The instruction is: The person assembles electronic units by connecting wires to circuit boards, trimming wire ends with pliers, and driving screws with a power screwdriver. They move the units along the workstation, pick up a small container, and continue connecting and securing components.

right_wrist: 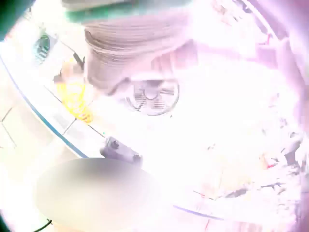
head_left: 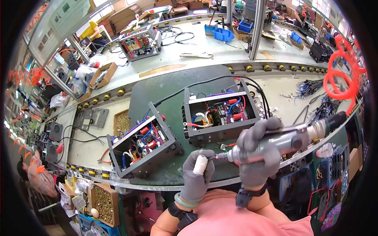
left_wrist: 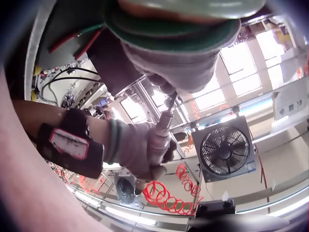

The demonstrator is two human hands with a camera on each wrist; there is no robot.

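Note:
My right hand (head_left: pixel 258 151), in a grey glove, grips a grey power screwdriver (head_left: pixel 289 139) held nearly level above the table's front edge. Its bit (head_left: pixel 221 156) points left, into the fingers of my gloved left hand (head_left: pixel 198 173). There the curled fingers and thumb pinch around the bit's tip; anything small between them is hidden. White tape (head_left: pixel 200 164) wraps one finger. The left wrist view shows the bit (left_wrist: pixel 172 100) meeting the left fingertips. Behind the hands stand two open black metal cases (head_left: pixel 224 133) with wired circuit boards inside. The right wrist view is mostly washed out.
Pliers (head_left: pixel 226 146) lie behind the screwdriver. A black cable (head_left: pixel 177 92) runs between the cases on the green mat (head_left: pixel 157 84). A red coiled hose (head_left: pixel 338 74) hangs at the right. Boxes of small brass-coloured parts stand left, one below the table edge (head_left: pixel 149 188).

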